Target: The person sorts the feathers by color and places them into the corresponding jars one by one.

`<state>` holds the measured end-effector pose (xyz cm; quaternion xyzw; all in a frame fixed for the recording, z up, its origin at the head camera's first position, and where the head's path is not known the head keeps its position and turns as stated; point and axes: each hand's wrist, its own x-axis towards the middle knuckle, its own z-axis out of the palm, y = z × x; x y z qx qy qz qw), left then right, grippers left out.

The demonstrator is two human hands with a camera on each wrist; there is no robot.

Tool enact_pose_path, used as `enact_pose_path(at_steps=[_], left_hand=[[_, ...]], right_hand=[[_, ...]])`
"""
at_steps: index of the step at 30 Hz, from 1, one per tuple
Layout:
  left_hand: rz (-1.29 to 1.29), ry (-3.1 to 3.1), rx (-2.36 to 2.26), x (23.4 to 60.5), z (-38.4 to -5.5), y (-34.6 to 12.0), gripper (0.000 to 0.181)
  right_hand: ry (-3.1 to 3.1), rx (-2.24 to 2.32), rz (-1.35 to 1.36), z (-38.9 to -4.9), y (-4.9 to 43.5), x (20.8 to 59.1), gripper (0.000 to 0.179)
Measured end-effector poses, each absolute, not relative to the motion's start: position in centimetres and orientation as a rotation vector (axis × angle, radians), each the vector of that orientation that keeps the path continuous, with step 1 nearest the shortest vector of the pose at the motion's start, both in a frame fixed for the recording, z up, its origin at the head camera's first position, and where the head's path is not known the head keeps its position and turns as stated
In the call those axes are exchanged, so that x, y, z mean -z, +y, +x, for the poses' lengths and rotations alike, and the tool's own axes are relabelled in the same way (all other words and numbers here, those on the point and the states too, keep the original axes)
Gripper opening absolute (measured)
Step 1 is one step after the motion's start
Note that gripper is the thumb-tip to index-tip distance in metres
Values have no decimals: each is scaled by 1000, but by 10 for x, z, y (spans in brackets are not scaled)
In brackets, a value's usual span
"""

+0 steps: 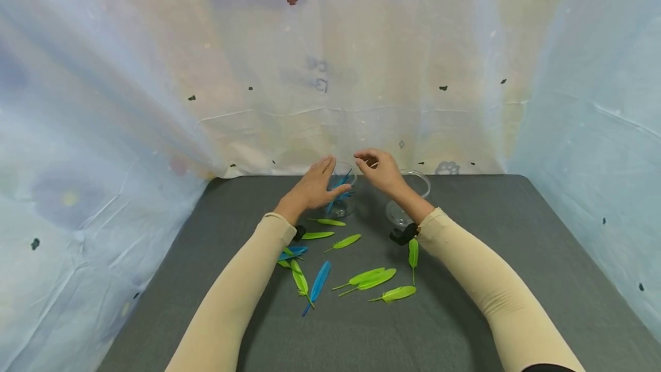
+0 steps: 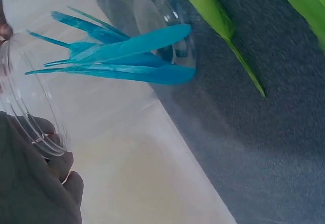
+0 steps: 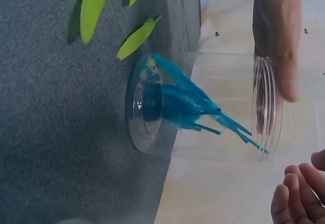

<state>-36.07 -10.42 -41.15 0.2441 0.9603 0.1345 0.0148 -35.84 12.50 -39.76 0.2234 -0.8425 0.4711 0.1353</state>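
Note:
A clear jar (image 1: pixel 342 206) stands upright at the table's far edge with several blue feathers (image 3: pixel 185 104) inside, their quills pointing up towards the rim (image 2: pixel 38 117). My left hand (image 1: pixel 312 185) is at the jar's upper left side, fingers extended and thumb reaching out along the near side of the rim. Just right of the opening, my right hand (image 1: pixel 381 172) hangs in the air with loosely bent fingers (image 3: pixel 294 193) and nothing visible between them. Several green feathers (image 1: pixel 347 241) lie on the table in front of the jar; one green feather (image 2: pixel 216 16) shows close by in the left wrist view.
Partly behind my right forearm stands a second clear jar (image 1: pixel 396 214). More green feathers (image 1: pixel 377 278) and a blue feather (image 1: pixel 319 283) lie on the dark grey table (image 1: pixel 361 337). A patterned curtain (image 1: pixel 361 73) hangs along the far edge and both sides.

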Motion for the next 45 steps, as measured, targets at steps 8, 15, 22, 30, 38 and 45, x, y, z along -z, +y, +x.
enact_pose_path(at_steps=[8,15,22,30,38,45], left_hand=[[783,2906,-665,409,-366,-110,89],[811,2766,-986,408,-369,-126,83],[772,2736,-1133,408,-367,-156,76],[763,2759,-1029,414,-354,-186,68],[762,2845,-926,425,-332,-221,57],[771,2864,-880,433,-312,-249,42]], right_hand=[[-2488,-1323,689,-362,125,398,32],[-2587,-1237,727,-362,122,398,44],[-2730,-1063,797,-362,119,397,67],[-2894,-982,854,-358,113,401,94],[-2936,-810,920,-358,109,409,104],[-2933,-699,952,-361,106,409,104]])
